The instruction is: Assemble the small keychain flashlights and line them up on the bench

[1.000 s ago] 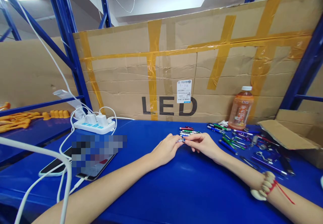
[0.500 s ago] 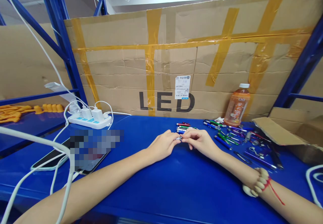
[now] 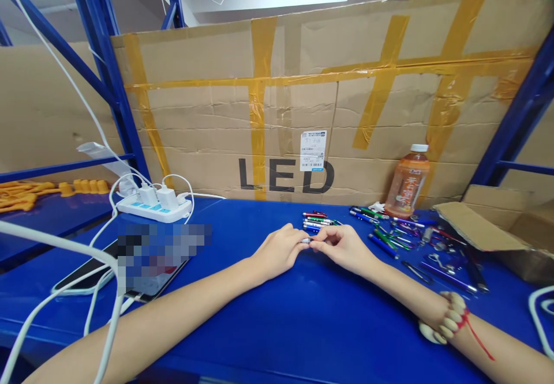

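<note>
My left hand (image 3: 277,252) is closed, thumb and fingers pinching a small silver metal tube (image 3: 305,240) that lies mostly inside the grip. From the other side, my right hand (image 3: 344,251) pinches the dark end of the same tube between thumb and forefinger. Just beyond the hands lie several short metallic pens or penlights (image 3: 318,221) in red, green, silver and blue. A loose pile of similar coloured tubes and metal clips (image 3: 398,238) spreads to the right of my right hand. A purple tube (image 3: 450,277) lies nearer, beside a black one.
An orange drink bottle (image 3: 407,182) stands behind the pile. At the right is an open cardboard box (image 3: 497,228). A white power strip (image 3: 156,208) with chargers, white cables (image 3: 113,315) and two phones (image 3: 151,283) occupy the left. Taped cardboard (image 3: 208,124) walls the back.
Both hands stay in nearly the same place. My right fingers have shifted slightly on the tube's end, and a little more of the silver shows between the hands.
</note>
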The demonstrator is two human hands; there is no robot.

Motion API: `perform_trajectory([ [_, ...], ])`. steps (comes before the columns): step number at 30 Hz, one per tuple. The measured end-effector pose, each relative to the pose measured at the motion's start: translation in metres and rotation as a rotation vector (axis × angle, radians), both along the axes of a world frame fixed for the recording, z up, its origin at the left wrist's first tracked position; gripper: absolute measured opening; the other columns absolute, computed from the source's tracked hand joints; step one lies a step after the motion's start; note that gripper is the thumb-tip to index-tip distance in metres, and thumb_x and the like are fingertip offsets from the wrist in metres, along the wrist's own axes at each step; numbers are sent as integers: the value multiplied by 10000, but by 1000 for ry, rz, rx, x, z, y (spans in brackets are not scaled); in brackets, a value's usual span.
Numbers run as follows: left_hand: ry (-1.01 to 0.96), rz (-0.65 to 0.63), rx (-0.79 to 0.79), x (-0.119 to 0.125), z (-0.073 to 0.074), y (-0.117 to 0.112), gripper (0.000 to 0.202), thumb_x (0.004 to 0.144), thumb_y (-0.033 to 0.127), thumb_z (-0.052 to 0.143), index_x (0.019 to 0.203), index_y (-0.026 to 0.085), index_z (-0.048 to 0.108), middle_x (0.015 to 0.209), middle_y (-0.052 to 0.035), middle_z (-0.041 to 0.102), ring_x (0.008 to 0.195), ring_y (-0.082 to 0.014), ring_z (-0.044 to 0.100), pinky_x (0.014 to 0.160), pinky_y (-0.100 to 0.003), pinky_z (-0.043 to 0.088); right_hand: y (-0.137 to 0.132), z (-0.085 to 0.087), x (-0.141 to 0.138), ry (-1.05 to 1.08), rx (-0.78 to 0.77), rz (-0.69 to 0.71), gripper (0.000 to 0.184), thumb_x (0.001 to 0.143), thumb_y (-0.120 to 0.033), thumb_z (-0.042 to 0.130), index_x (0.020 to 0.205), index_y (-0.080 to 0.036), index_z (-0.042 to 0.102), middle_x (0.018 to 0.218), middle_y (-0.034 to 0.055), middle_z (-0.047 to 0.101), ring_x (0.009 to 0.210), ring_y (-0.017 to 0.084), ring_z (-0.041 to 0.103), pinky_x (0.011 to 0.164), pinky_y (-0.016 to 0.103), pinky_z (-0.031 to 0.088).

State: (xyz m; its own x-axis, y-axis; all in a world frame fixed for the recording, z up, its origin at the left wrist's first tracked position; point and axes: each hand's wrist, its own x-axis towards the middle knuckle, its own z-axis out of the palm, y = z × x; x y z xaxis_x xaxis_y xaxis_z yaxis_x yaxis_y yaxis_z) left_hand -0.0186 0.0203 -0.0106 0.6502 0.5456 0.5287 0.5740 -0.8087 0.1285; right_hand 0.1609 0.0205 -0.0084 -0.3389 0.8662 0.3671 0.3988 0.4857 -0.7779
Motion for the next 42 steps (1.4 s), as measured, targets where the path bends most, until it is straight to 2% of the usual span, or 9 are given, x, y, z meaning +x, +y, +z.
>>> perform_trajectory([
  [6, 41, 43, -2, 1, 4, 0, 224, 897, 219, 367, 870, 175, 585, 846, -17, 637, 728, -153, 470, 689, -259, 406, 5, -4, -2, 128, -160, 0, 343, 599, -480, 655, 576, -140, 611, 566, 35, 622, 452, 82, 483, 432, 202, 358],
  [10, 46, 67, -6, 2, 3, 1, 226, 897, 227, 368, 898, 174, 588, 843, -21, 641, 734, -156, 478, 692, -263, 407, 5, -4, -4, 137, -265, -42, 398, 564, -526, 660, 586, -132, 607, 545, 20, 606, 322, 30, 343, 330, 194, 236],
  [15, 42, 77, -16, 2, 2, 2, 250, 907, 252, 349, 915, 187, 589, 846, -21, 640, 748, -154, 505, 721, -267, 414, 2, 0, -4, 171, -333, -36, 439, 531, -555, 664, 594, -126, 595, 555, 11, 600, 310, 19, 337, 334, 190, 209],
  [21, 3, 54, -72, 2, 3, 2, 220, 902, 275, 372, 941, 189, 571, 897, -17, 635, 837, -145, 567, 771, -242, 420, 2, 2, -3, 174, -359, -22, 431, 568, -549, 652, 579, -125, 572, 527, -7, 570, 328, 14, 337, 356, 185, 212],
  [29, 4, 85, -121, 2, 6, -1, 220, 901, 267, 369, 938, 211, 579, 855, -3, 622, 798, -139, 576, 727, -227, 431, 4, 2, -3, 178, -358, 3, 433, 587, -557, 637, 570, -138, 528, 421, -49, 476, 326, 22, 324, 354, 181, 210],
  [42, -53, 32, -212, 2, 7, -1, 254, 908, 273, 346, 1118, 253, 487, 1099, -4, 592, 1000, -150, 549, 859, -262, 421, 4, 3, -3, 205, -378, 30, 411, 598, -512, 663, 579, -141, 486, 457, -55, 498, 351, 16, 350, 356, 154, 241],
])
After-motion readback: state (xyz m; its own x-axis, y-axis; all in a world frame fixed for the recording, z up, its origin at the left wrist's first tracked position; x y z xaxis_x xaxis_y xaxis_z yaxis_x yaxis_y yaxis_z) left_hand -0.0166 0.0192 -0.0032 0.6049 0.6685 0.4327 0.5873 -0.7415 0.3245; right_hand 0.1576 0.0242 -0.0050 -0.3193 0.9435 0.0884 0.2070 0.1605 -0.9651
